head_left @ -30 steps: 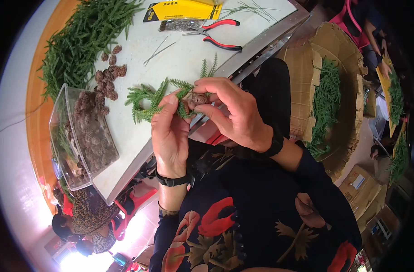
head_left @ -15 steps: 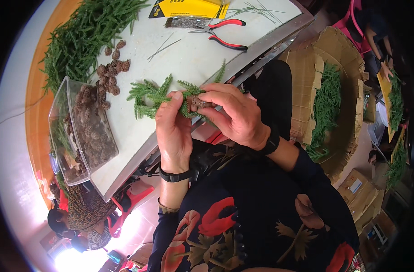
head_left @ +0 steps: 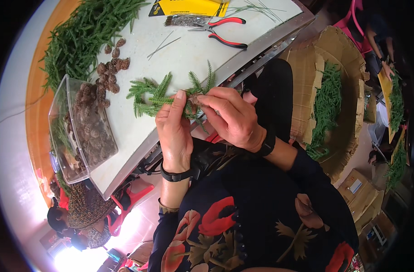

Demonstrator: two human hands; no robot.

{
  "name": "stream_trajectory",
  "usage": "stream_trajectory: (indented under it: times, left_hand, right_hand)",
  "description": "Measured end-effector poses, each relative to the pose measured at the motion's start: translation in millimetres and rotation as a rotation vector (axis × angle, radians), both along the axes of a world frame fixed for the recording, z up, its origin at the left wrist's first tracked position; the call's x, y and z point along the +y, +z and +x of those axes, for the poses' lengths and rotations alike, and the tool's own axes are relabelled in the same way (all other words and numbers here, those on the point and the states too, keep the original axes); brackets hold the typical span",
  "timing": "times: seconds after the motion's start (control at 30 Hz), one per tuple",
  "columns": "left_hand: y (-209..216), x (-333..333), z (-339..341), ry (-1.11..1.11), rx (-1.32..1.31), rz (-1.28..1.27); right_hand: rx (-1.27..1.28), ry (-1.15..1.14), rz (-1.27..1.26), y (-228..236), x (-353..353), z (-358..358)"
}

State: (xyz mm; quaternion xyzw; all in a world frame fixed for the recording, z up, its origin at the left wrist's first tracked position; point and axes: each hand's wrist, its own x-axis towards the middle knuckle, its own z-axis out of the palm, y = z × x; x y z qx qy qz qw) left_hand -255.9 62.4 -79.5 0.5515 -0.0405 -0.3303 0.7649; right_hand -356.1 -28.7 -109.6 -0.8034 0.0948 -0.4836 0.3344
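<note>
Just past the table's near edge, my left hand (head_left: 174, 131) grips an artificial pine sprig (head_left: 145, 97), thumb on top, its green needles fanning out to the left. A brown pine cone (head_left: 193, 106) sits among the needles between my two hands, partly covered by fingers. My right hand (head_left: 236, 120) has its thumb and index finger closed at the cone's upper right side. Whether a thin wire is in that pinch is too small to make out. More green tips (head_left: 202, 79) stand up behind the fingers.
Loose pine cones (head_left: 110, 75) lie left, beside a clear plastic bin (head_left: 98, 140) of cones. A heap of greenery (head_left: 89, 36) is behind them. Red-handled pliers (head_left: 220, 32), wires (head_left: 161, 46) and a yellow packet (head_left: 188, 8) lie farther back. A cardboard box (head_left: 302, 90) holds greenery at right.
My right fingers have shifted their pinch on the cone. The sprig has turned a little, and two green tips now rise beside the cone. My left hand stays nearly in place.
</note>
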Motion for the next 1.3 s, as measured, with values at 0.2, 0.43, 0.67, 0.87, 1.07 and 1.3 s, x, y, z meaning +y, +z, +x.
stream_trajectory:
  times: [0.2,0.43,0.67,0.87,1.07,1.3]
  left_hand:
    - [0.2,-0.2,-2.5,0.020,0.043,0.029]
    - [-8.8,1.5,-1.6,0.037,-0.079,-0.016]
    - [-19.0,5.9,0.7,0.059,-0.242,0.094]
    - [-20.2,6.5,-2.6,0.067,-0.238,0.093]
    - [-12.8,9.1,4.6,-0.031,0.026,0.056]
    - [-13.2,13.6,4.3,-0.080,0.163,-0.038]
  right_hand:
    - [-0.003,-0.023,0.072,-2.0,3.9,2.7]
    - [-0.016,0.037,0.168,-0.5,-0.1,7.7]
    - [-0.013,0.017,0.102,-1.6,2.4,7.3]
    - [0.028,-0.015,0.111,3.2,1.8,5.9]
    - [-0.002,0.008,0.100,-3.9,-0.1,6.6]
    - [-0.011,0.034,0.076,-9.3,0.7,6.2]
